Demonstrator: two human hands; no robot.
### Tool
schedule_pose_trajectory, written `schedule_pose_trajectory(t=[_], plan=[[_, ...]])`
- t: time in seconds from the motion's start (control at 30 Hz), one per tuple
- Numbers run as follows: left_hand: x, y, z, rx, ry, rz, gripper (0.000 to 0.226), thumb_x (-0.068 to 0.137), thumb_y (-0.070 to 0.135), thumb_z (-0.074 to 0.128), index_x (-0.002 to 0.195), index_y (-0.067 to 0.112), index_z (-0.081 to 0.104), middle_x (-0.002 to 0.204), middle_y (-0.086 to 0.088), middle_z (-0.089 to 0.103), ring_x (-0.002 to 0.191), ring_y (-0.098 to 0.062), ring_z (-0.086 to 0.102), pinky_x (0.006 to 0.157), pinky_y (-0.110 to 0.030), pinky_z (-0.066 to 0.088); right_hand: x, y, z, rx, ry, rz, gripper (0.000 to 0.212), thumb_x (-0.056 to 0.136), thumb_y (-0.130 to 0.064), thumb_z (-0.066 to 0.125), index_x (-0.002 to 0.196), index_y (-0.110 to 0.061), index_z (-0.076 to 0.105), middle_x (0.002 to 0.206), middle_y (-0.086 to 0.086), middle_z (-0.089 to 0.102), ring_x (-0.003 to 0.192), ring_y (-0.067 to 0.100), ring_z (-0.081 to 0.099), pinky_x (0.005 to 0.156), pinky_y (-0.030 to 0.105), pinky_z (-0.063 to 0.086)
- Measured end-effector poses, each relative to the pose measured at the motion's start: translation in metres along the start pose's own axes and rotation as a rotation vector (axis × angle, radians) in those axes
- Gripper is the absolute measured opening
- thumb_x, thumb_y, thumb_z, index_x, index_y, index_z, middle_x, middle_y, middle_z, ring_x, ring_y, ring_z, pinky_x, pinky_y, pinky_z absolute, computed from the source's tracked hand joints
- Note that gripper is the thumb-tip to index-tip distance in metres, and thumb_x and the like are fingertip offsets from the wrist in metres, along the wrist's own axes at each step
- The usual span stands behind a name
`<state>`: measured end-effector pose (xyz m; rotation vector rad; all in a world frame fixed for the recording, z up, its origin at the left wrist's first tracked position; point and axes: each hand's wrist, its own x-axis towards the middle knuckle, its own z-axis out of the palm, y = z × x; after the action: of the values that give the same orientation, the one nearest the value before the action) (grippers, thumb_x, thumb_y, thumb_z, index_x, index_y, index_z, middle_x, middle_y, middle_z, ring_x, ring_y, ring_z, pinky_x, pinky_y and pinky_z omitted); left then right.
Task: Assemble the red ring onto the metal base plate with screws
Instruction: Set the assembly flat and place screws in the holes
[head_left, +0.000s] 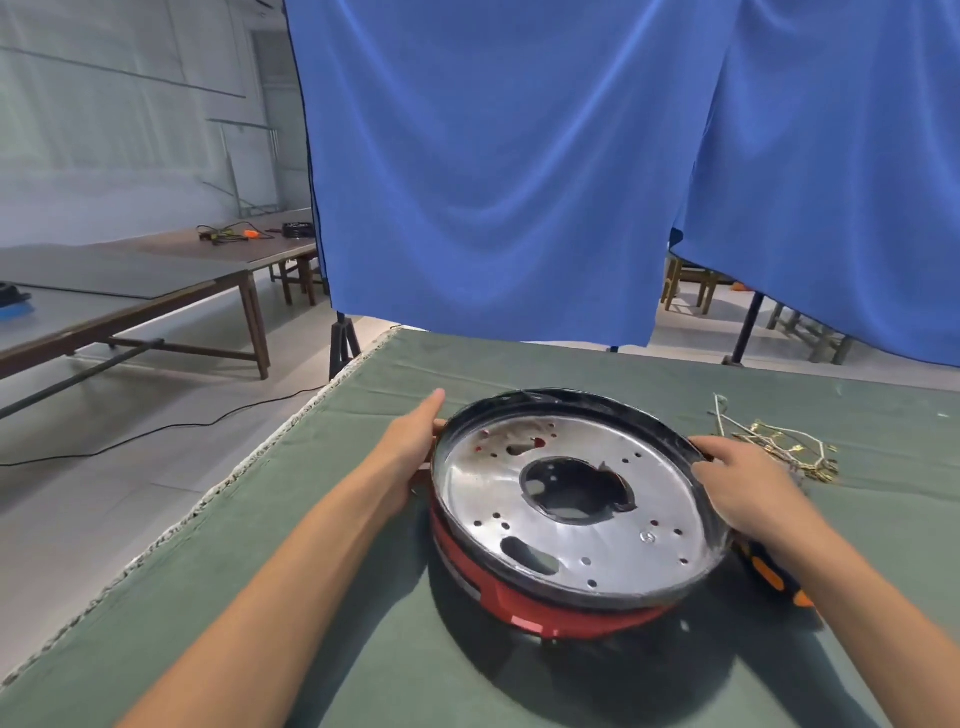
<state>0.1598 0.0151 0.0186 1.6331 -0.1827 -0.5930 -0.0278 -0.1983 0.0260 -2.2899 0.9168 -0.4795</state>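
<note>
Low in the frame's centre, a metal base plate (571, 514) with a dark rim sits tilted on top of a red ring (524, 608) on a green-covered table (322, 545). The left hand (410, 447) grips the plate's left rim, fingers wrapped under. The right hand (748, 483) pinches the right rim. An orange-and-black tool (769, 571) lies under the right wrist. Beyond, at right, lies tangled brass-coloured wire (779, 441). A blue curtain (519, 182) hangs behind.

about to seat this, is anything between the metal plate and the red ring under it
Nothing visible does. The metal base plate already sits on the red ring, tilted, with the left hand and right hand on its rim.
</note>
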Motion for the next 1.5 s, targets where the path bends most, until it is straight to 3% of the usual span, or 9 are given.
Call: schedule_pose_trajectory(t=[0.17, 0.3, 0.53, 0.7, 0.83, 1.0, 1.13, 1.3, 1.5], plan=[[-0.008, -0.002, -0.002, 0.116, 0.041, 0.129, 0.015, 0.085, 0.000, 0.057, 0.091, -0.006, 0.069, 0.090, -0.017, 0.068, 0.082, -0.027, 0.060, 0.078, -0.037, 0.050, 0.003, -0.017, 0.008, -0.026, -0.013, 0.052, 0.031, 0.090, -0.004, 0.047, 0.111, -0.013, 0.068, 0.098, 0.009, 0.066, 0.093, 0.029, 0.058, 0.071, 0.028, 0.038], [-0.010, -0.005, -0.005, 0.112, 0.059, 0.158, 0.040, 0.078, -0.019, 0.038, 0.084, 0.009, 0.066, 0.081, -0.013, 0.065, 0.075, -0.027, 0.059, 0.076, -0.038, 0.052, 0.006, -0.021, 0.012, 0.072, -0.020, 0.127, 0.025, 0.090, -0.014, 0.051, 0.097, 0.005, 0.065, 0.076, 0.014, 0.060, 0.069, 0.025, 0.052, 0.065, 0.032, 0.040], [-0.010, -0.006, -0.002, 0.066, 0.092, 0.171, 0.049, 0.073, -0.020, 0.036, 0.083, 0.015, 0.068, 0.078, -0.006, 0.067, 0.074, -0.026, 0.059, 0.076, -0.035, 0.053, -0.003, -0.018, 0.007, 0.382, 0.004, 0.205, 0.020, 0.086, -0.009, 0.049, 0.091, -0.007, 0.068, 0.086, 0.010, 0.063, 0.064, 0.021, 0.054, 0.050, 0.025, 0.041], [-0.008, -0.004, -0.002, -0.008, 0.159, 0.119, 0.017, 0.070, -0.011, 0.047, 0.063, 0.004, 0.046, 0.068, -0.010, 0.033, 0.069, -0.024, 0.030, 0.053, -0.030, 0.034, 0.001, -0.017, 0.012, 0.319, -0.017, 0.184, 0.045, 0.080, 0.004, 0.050, 0.120, -0.013, 0.064, 0.116, 0.011, 0.065, 0.107, 0.032, 0.059, 0.092, 0.044, 0.050], [-0.003, -0.008, -0.004, 0.019, 0.171, 0.151, 0.012, 0.072, -0.011, 0.051, 0.077, -0.001, 0.056, 0.076, -0.018, 0.044, 0.069, -0.027, 0.038, 0.049, -0.026, 0.037, 0.008, -0.017, 0.012, 0.319, -0.037, 0.135, 0.044, 0.080, 0.007, 0.052, 0.113, -0.017, 0.069, 0.105, 0.009, 0.070, 0.097, 0.030, 0.065, 0.090, 0.047, 0.052], [0.003, -0.009, -0.005, 0.092, 0.063, 0.104, 0.021, 0.075, -0.008, 0.054, 0.092, -0.004, 0.066, 0.086, -0.016, 0.065, 0.079, -0.028, 0.058, 0.071, -0.035, 0.047, 0.016, -0.012, 0.010, 0.318, -0.077, 0.088, 0.034, 0.086, -0.009, 0.064, 0.116, -0.025, 0.068, 0.089, -0.010, 0.071, 0.079, 0.015, 0.069, 0.071, 0.033, 0.056], [0.003, -0.007, -0.002, 0.148, 0.050, 0.114, 0.020, 0.074, -0.006, 0.053, 0.090, -0.012, 0.063, 0.085, -0.017, 0.063, 0.081, -0.028, 0.057, 0.078, -0.037, 0.043, 0.019, -0.011, 0.007, 0.149, -0.225, 0.139, 0.058, 0.081, -0.017, 0.073, 0.135, -0.021, 0.052, 0.125, 0.004, 0.062, 0.109, 0.029, 0.060, 0.097, 0.046, 0.048], [-0.004, -0.003, 0.005, -0.054, 0.066, 0.101, 0.021, 0.072, -0.011, 0.047, 0.086, -0.004, 0.062, 0.088, -0.015, 0.059, 0.079, -0.026, 0.053, 0.067, -0.035, 0.046, 0.019, -0.008, 0.002, 0.100, -0.157, 0.090, 0.026, 0.082, -0.002, 0.065, 0.099, -0.022, 0.067, 0.081, 0.003, 0.073, 0.070, 0.026, 0.070, 0.076, 0.044, 0.057], [-0.012, 0.001, 0.010, -0.072, 0.011, 0.182, 0.027, 0.066, -0.019, 0.039, 0.082, -0.007, 0.057, 0.083, -0.016, 0.047, 0.078, -0.027, 0.043, 0.055, -0.029, 0.034, 0.021, -0.008, -0.011, 0.015, -0.075, -0.021, 0.024, 0.084, -0.005, 0.063, 0.083, -0.028, 0.063, 0.069, -0.009, 0.068, 0.054, 0.006, 0.064, 0.049, 0.022, 0.043]])
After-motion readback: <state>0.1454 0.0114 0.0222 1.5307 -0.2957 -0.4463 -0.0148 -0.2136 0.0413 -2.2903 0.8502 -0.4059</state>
